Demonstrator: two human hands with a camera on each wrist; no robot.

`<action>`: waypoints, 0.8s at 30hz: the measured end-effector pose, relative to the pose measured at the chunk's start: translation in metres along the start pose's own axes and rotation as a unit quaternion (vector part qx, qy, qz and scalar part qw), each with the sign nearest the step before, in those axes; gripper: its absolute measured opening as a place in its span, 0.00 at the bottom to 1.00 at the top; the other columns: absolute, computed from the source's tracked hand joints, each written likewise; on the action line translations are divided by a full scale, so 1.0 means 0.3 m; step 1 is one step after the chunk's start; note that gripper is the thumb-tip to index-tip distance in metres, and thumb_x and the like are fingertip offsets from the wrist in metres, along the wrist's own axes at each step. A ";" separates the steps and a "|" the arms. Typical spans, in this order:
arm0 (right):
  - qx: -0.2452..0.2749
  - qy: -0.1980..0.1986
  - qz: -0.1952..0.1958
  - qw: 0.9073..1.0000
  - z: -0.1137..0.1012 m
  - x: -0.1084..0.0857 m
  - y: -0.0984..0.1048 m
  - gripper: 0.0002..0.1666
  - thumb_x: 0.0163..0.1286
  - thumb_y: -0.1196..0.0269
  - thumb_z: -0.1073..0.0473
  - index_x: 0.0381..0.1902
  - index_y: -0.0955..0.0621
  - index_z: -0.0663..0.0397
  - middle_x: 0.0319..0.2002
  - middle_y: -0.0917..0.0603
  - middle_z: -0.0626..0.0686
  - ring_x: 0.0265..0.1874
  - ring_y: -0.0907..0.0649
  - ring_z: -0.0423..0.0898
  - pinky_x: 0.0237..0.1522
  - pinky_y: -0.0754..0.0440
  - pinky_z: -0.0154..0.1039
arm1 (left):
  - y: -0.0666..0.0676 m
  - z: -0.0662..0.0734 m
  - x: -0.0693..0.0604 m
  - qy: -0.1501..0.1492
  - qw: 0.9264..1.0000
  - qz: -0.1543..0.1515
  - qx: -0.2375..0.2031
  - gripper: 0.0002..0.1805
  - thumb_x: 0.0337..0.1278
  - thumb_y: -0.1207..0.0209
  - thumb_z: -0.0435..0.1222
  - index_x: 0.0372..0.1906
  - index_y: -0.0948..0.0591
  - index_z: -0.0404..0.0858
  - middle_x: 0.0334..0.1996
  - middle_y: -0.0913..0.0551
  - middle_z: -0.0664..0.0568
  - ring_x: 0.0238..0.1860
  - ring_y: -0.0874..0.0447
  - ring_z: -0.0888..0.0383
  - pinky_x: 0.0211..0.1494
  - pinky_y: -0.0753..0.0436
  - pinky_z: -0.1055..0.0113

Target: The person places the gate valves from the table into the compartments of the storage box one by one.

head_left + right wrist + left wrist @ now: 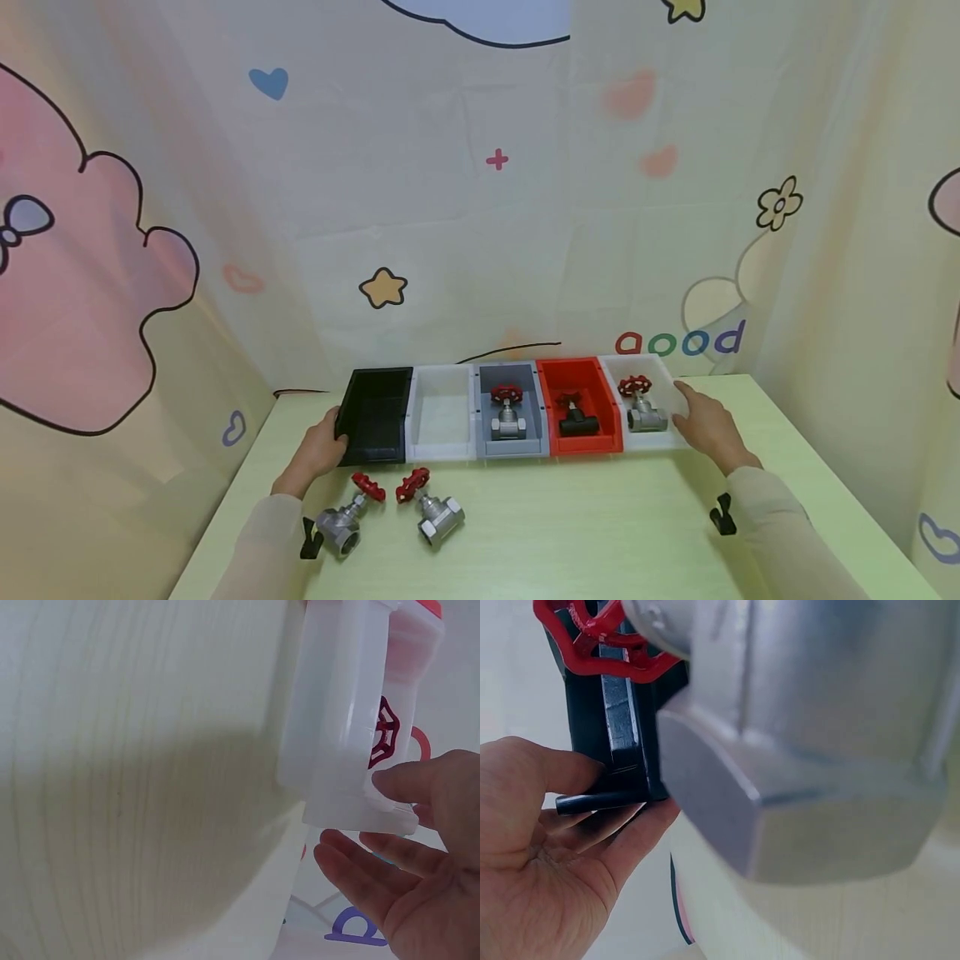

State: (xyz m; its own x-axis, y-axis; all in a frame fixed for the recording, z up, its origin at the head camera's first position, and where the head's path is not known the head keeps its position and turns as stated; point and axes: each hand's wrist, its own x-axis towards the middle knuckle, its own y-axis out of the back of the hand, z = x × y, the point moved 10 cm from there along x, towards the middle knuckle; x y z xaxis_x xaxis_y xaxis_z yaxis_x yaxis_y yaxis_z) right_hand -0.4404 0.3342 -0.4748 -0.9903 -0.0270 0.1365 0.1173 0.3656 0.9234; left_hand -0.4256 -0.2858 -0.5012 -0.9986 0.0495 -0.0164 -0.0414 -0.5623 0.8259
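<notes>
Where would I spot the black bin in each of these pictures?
Head: black bin below and left of the middle, at the left end of the row.
Left wrist: upper left, partly behind a red wheel.
Right wrist: not in it.
Shared landmark: the pale table, visible in all three views.

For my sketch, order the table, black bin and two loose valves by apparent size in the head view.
Table
Black bin
Left loose valve and right loose valve: too alike to rank
</notes>
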 end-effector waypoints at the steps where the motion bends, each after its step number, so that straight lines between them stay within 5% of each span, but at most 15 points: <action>1: 0.000 0.000 -0.001 1.000 0.002 -0.001 -0.002 0.37 0.67 0.41 0.62 0.71 0.38 0.68 0.58 0.26 0.78 0.49 0.20 0.71 0.46 0.23 0.64 | -0.001 -0.001 0.000 0.001 1.000 -0.001 0.000 0.35 0.70 0.54 0.32 0.74 0.52 0.23 0.64 0.33 0.20 0.61 0.28 0.28 0.60 0.26 0.39; 14: 0.008 0.010 0.015 1.000 0.000 0.003 -0.007 0.35 0.65 0.43 0.68 0.69 0.38 0.70 0.55 0.25 0.79 0.43 0.19 0.68 0.39 0.21 0.58 | 0.018 -0.023 -0.006 -0.001 1.000 0.006 0.013 0.37 0.70 0.51 0.37 0.76 0.53 0.28 0.62 0.29 0.23 0.55 0.22 0.32 0.56 0.24 0.40; 24: 0.009 0.005 0.008 1.000 0.008 0.009 -0.027 0.35 0.66 0.44 0.68 0.70 0.38 0.69 0.56 0.25 0.79 0.44 0.19 0.66 0.39 0.22 0.57 | 0.080 0.019 -0.048 -0.034 0.999 0.028 0.015 0.38 0.70 0.49 0.38 0.76 0.50 0.29 0.65 0.32 0.26 0.56 0.21 0.32 0.56 0.23 0.41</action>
State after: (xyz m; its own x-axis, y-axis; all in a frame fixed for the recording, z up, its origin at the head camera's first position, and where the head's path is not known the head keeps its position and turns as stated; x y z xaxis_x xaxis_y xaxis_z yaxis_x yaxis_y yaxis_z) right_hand -0.4442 0.3335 -0.4828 -0.9874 -0.0306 0.1551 0.1317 0.3826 0.9145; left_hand -0.4120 -0.2954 -0.4779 -0.9949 0.0749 0.0673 0.0162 -0.5402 0.8414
